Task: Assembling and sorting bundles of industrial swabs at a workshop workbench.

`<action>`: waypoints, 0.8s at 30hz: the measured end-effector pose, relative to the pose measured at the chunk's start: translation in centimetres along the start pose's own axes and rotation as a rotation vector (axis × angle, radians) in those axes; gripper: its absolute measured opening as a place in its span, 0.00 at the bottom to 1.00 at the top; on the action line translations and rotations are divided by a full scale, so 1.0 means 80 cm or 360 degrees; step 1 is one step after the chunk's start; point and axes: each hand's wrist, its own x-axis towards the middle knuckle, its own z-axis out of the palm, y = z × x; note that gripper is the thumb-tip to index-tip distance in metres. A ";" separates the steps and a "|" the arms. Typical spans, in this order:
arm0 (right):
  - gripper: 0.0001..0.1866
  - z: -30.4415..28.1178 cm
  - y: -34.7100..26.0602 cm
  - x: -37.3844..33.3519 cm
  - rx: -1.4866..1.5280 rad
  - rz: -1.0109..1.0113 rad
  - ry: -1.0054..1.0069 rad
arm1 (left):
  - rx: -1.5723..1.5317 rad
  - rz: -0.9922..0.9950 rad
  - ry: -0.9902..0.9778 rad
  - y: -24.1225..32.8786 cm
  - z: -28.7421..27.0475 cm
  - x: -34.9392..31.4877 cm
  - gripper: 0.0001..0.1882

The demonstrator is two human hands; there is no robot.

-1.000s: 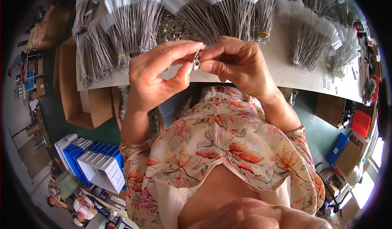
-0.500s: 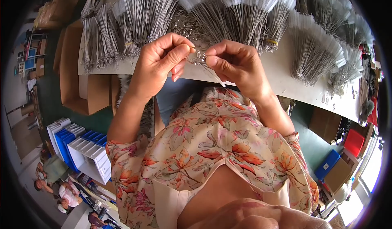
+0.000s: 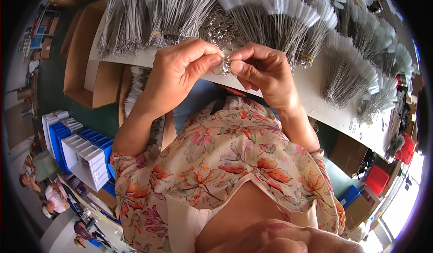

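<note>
Over the front edge of the table, my two hands meet with fingertips almost touching. My left hand (image 3: 184, 72) pinches a small metal split ring (image 3: 217, 69) between thumb and forefinger. Thumb and forefinger of my right hand (image 3: 266, 70) close on a small cluster of wire brush loops (image 3: 227, 66), right against the ring. Whether the loops are threaded on the ring I cannot tell. The stems of these brushes are hidden behind my right hand. Just beyond my fingers lies a heap of loose metal rings (image 3: 220, 27).
Bundles of wire-handled brushes with white bristles (image 3: 266, 18) cover the white table (image 3: 311, 86), more of them at right (image 3: 352, 70). An open cardboard box (image 3: 85, 92) stands left, blue and white crates (image 3: 85, 156) below it. A red bin (image 3: 377, 180) is at lower right. People sit far left.
My fingertips have come closer together, and the ring now sits against the loops. The brush stems that hung below my right hand no longer show. The whole view has turned slightly.
</note>
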 end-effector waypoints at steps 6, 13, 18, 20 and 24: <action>0.06 0.029 0.009 0.005 -0.0095 -0.0240 0.0031 | -0.1057 -0.0303 0.0372 0.001 0.012 -0.021 0.09; 0.06 0.062 0.039 0.022 -0.0263 -0.0699 0.0124 | -0.1830 -0.0176 0.0719 -0.011 0.017 -0.036 0.08; 0.07 0.074 0.055 0.053 -0.0585 -0.0950 0.0199 | -0.1867 -0.0139 0.0947 -0.004 0.012 -0.041 0.08; 0.08 0.073 0.043 0.060 -0.0823 -0.1190 0.0172 | -0.1537 -0.0070 0.1108 -0.003 0.003 -0.043 0.08; 0.11 0.091 0.012 0.072 -0.0926 -0.1313 0.0081 | -0.1098 0.0032 0.1318 0.000 -0.016 -0.047 0.08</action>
